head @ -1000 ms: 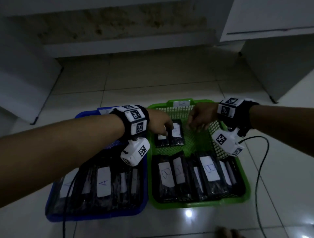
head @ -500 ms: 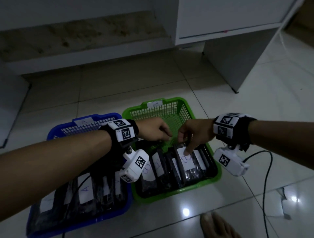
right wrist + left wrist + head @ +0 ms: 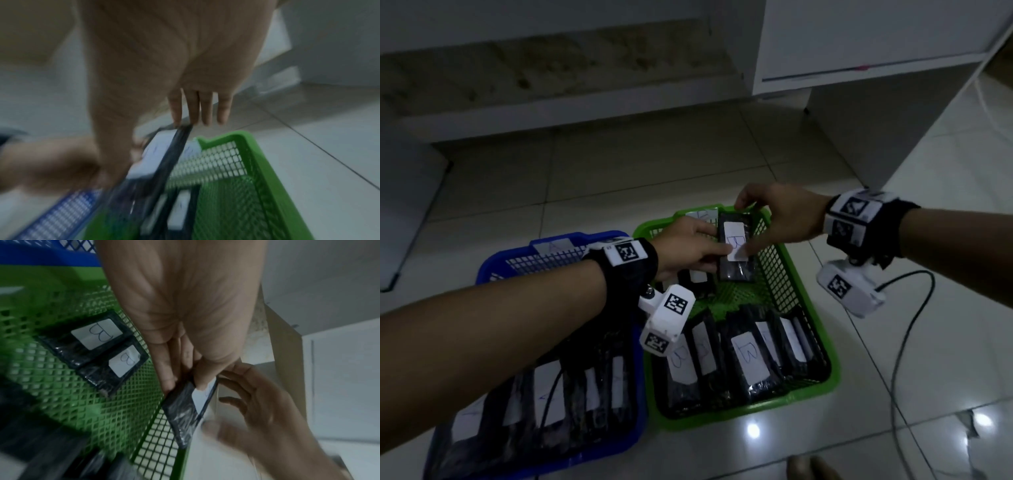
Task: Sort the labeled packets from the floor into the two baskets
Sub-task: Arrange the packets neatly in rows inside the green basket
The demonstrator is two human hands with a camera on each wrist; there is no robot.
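A black packet (image 3: 736, 270) with a white label marked B hangs over the far end of the green basket (image 3: 743, 413). My left hand (image 3: 688, 250) pinches its left edge, thumb on the label. My right hand (image 3: 780, 216) holds it too, fingers on the far end and thumb at the label. The left wrist view shows the packet (image 3: 185, 412) held tilted above the green basket's mesh (image 3: 61, 386), where two B packets (image 3: 88, 337) lie flat. The right wrist view is blurred; the packet (image 3: 156, 155) sits under my fingers. The blue basket (image 3: 571, 240) on the left holds A packets (image 3: 548, 387).
A row of several B packets (image 3: 750, 359) fills the near end of the green basket. A black cable (image 3: 900, 342) trails over the white tiles on the right. A white cabinet (image 3: 876, 34) stands behind on the right. A foot (image 3: 808, 469) shows at the bottom edge.
My right hand was touching a B packet in the basket's near row. Now both hands hold a B packet raised over the far end. The head view has shifted.
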